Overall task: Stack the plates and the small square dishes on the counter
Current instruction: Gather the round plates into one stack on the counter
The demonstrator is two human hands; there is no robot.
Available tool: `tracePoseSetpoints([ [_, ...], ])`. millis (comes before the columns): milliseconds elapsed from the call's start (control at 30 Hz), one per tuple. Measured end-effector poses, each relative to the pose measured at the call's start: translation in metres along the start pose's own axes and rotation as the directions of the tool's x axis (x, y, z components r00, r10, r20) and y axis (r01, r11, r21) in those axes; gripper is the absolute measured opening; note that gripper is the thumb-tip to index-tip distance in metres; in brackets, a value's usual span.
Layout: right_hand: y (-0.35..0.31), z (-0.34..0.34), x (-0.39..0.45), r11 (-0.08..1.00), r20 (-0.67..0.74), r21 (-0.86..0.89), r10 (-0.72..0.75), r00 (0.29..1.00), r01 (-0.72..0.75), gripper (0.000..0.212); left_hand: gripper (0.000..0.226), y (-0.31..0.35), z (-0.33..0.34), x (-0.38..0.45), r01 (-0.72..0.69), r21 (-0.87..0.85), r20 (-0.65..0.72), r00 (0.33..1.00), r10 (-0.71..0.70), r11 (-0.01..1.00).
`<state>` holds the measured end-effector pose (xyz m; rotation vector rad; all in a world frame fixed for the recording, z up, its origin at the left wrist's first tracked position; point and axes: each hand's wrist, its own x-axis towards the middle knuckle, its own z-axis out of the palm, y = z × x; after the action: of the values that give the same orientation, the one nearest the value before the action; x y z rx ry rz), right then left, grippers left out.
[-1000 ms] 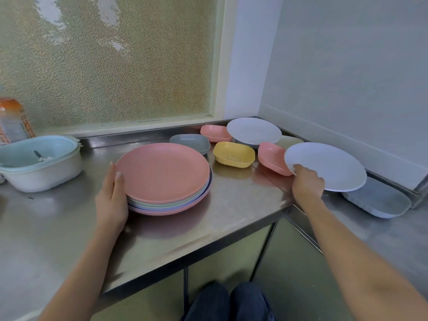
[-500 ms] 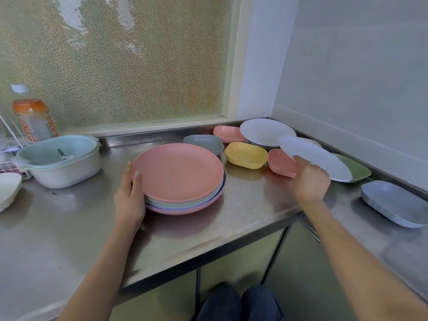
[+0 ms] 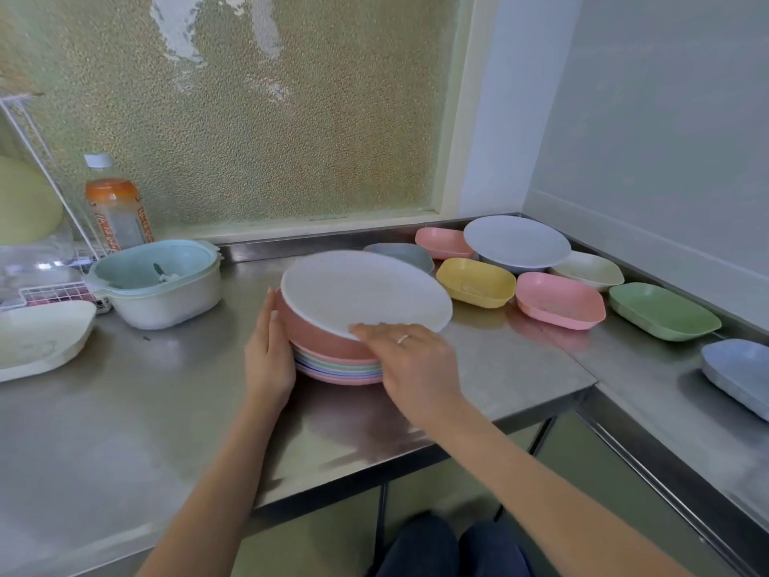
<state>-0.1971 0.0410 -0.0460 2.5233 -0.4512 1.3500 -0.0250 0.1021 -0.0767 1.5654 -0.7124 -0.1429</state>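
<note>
Now the right hand [image 3: 410,360] pinches the near rim of a white plate [image 3: 362,293], holding it tilted just over the stack [image 3: 333,360] of coloured plates on the counter [image 3: 125,410]. Left hand [image 3: 268,351] lies flat, fingers straight, against the stack's left edge. Beyond and to the right of the right hand sit small square dishes [image 3: 559,299] and another white plate [image 3: 516,241]

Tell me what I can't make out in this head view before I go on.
- Right hand fingertips: under the white plate's rim, so its hold is unclear.
- Pink plate's top face: covered by that white plate.
- Blue dish: cut by the right edge.
- Bottle label: too blurred.
</note>
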Motion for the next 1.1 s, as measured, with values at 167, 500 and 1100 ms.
tracePoseSetpoints([
  [167,-0.006,0.004,-0.002,1.0,0.213,0.014,0.006,0.977,-0.01,0.038,0.044,0.006,0.001,-0.001,0.059,-0.067,-0.019,0.998,-0.06,0.996],
  [500,0.003,-0.007,0.006,0.921,0.595,0.291,0.037,0.803,-0.258,0.041,0.043,0.005,0.0,0.0,0.077,-0.074,0.0,0.997,-0.078,0.994],
  [1100,0.177,-0.006,0.011,0.817,0.289,0.068,0.533,0.795,-0.573,0.034,0.042,0.125,0.156,0.033,-0.599,0.32,0.598,0.729,0.333,0.734],
])
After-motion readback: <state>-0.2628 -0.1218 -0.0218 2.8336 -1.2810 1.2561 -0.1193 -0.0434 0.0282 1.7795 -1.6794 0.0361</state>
